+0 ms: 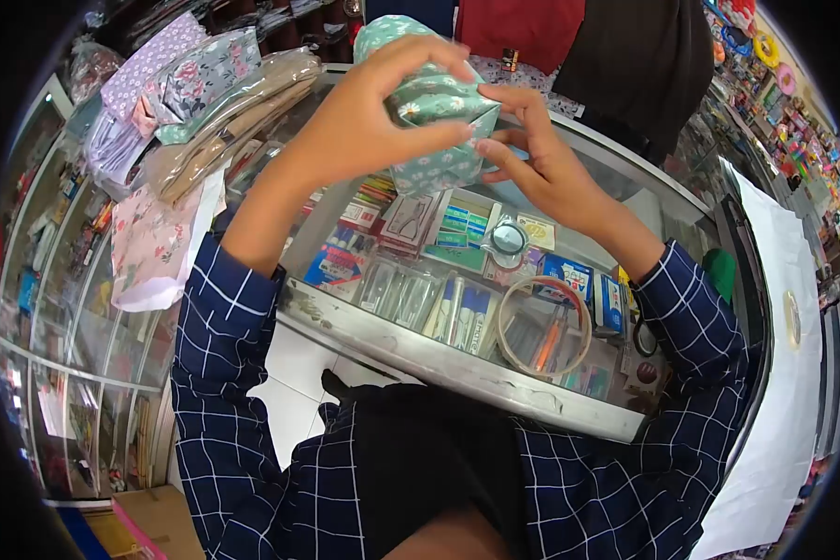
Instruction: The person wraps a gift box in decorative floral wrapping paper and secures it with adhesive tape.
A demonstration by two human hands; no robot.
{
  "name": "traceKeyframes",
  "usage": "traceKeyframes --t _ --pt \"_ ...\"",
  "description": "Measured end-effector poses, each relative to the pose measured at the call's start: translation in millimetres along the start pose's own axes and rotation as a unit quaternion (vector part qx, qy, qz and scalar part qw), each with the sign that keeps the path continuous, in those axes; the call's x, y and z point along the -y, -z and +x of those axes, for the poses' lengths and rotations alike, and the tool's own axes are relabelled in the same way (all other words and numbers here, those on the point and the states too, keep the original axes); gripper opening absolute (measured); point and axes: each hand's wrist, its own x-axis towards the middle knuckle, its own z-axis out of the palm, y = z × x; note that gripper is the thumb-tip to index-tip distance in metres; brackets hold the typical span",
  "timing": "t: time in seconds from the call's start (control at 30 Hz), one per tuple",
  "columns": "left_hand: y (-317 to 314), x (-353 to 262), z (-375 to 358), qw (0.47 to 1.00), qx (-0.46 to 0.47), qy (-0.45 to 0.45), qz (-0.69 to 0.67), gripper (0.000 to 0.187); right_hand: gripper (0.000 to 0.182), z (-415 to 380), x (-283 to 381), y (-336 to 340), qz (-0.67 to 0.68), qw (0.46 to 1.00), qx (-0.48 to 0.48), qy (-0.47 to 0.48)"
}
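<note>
A mint-green wrapped bundle printed with white daisies is held up over the glass counter, its front gathered into several folds. I cannot tell whether its covering is paper or cloth. My left hand reaches round it from the left, fingers over the top and thumb across the folded front. At its right edge my right hand pinches a corner of the folds between thumb and fingers. Part of the bundle is hidden behind my left hand.
Under the glass countertop lie pens, small boxes and a tape roll. A tan ring rests near the front edge. Floral bundles and plastic-wrapped brown packs are stacked left. White sheets lie right.
</note>
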Motion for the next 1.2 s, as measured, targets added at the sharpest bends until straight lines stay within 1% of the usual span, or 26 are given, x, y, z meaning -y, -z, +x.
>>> traceKeyframes --t 0.07,0.1,0.17,0.2,0.23,0.33,0.37,0.47,0.57,0.67,0.77,0.87,0.97,1.07,1.1,1.17,1.2 --pt "-2 3 -14 0.995 0.020 0.001 0.093 0.046 0.052 5 -7 5 -0.086 0.993 -0.003 0.081" --pt "-7 5 -17 0.994 -0.008 -0.001 0.107 0.051 0.052 9 -9 7 -0.126 0.985 -0.004 0.120" --pt "-9 10 -22 0.994 -0.010 0.001 0.110 0.053 0.053 14 -11 7 -0.229 0.948 -0.027 0.221" --pt "-9 8 -24 0.994 -0.011 0.001 0.112 0.054 0.053 16 -11 7 -0.279 0.921 -0.040 0.271" --pt "-12 7 -25 0.993 -0.020 0.004 0.120 0.055 0.053 17 -15 5 -0.261 0.924 -0.040 0.276" --pt "-13 6 -25 0.990 -0.024 0.007 0.136 0.055 0.052 15 -14 4 -0.218 0.949 -0.025 0.226" --pt "-14 5 -24 0.989 -0.032 0.006 0.141 0.054 0.051 17 -15 3 -0.199 0.953 -0.026 0.226" --pt "-17 3 -22 0.987 -0.040 0.009 0.155 0.052 0.054 16 -19 -2 -0.214 0.948 -0.045 0.232" --pt "-20 4 -22 0.985 -0.050 0.008 0.164 0.053 0.057 17 -23 -4 -0.251 0.931 -0.048 0.259" --pt "-21 6 -21 0.984 -0.052 -0.001 0.169 0.058 0.059 15 -22 -4 -0.242 0.937 -0.045 0.249" --pt "-19 6 -21 0.988 -0.034 -0.002 0.150 0.059 0.062 15 -24 -6 -0.240 0.936 -0.061 0.250" --pt "-17 8 -22 0.991 -0.021 -0.005 0.135 0.059 0.060 16 -30 -13 -0.221 0.933 -0.096 0.266" --pt "-13 6 -24 0.992 0.003 0.001 0.124 0.057 0.059 15 -29 -13 -0.219 0.932 -0.089 0.274" --pt "-7 12 -27 0.996 0.036 0.013 0.086 0.061 0.055 12 -25 -9 -0.156 0.953 -0.048 0.254" --pt "-5 11 -29 0.998 0.033 0.042 0.027 0.062 0.059 12 -25 -5 -0.143 0.957 -0.020 0.251" --pt "-4 7 -33 0.991 0.028 0.095 -0.092 0.064 0.059 11 -26 -3 -0.157 0.958 -0.014 0.241" --pt "-1 6 -36 0.986 0.023 0.106 -0.129 0.064 0.059 11 -25 -1 -0.165 0.958 -0.012 0.236"
